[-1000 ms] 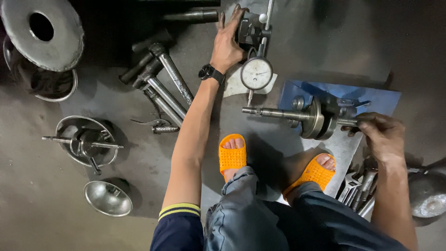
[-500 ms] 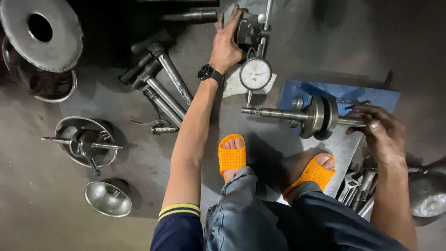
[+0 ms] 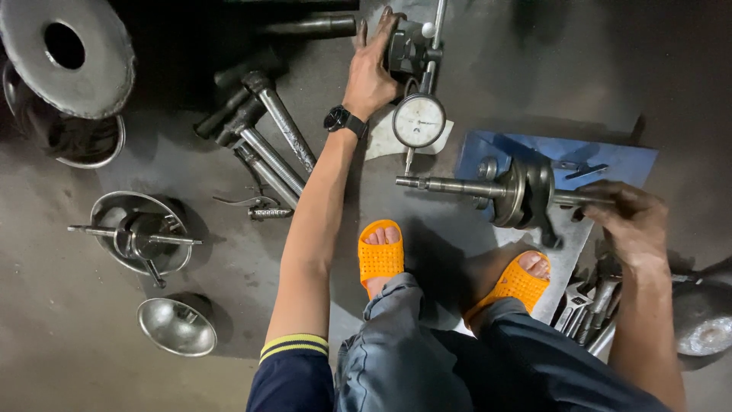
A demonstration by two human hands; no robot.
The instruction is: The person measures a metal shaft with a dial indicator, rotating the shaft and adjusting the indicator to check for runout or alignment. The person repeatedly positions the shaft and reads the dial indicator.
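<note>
Left hand (image 3: 372,70): stretched far forward, palm down, fingers curled over the dark gauge base (image 3: 406,50), gripping it.
Watch (image 3: 341,120): black, on the left wrist.
Gauge (image 3: 418,120): round white dial, hanging off the stand just right of the left wrist, stem pointing down at the shaft.
Rag (image 3: 379,142): pale scrap under the dial, flat on the floor.
Right hand (image 3: 630,221): closed around the right end of the crankshaft (image 3: 503,191), knuckles up.
Crankshaft: lying crosswise, long thin end pointing left, heavy webs in the middle, resting over the blue board (image 3: 602,159).
Blue board: flat on the floor, right of the dial, beyond the right foot.
Feet: orange slides (image 3: 380,255), one below the shaft tip, the other below the webs.
Wrenches (image 3: 587,313): bunch of steel tools, just beside the right forearm.
Rods (image 3: 271,145): several steel bars, fanned out left of the left forearm.
Disc (image 3: 65,49): big grey plate with a hole, top left corner.
Bowls (image 3: 177,326): shiny metal ones, lower left, well apart from both hands; one above it holds a cross-shaped part.
Floor (image 3: 69,358): bare grey concrete.
</note>
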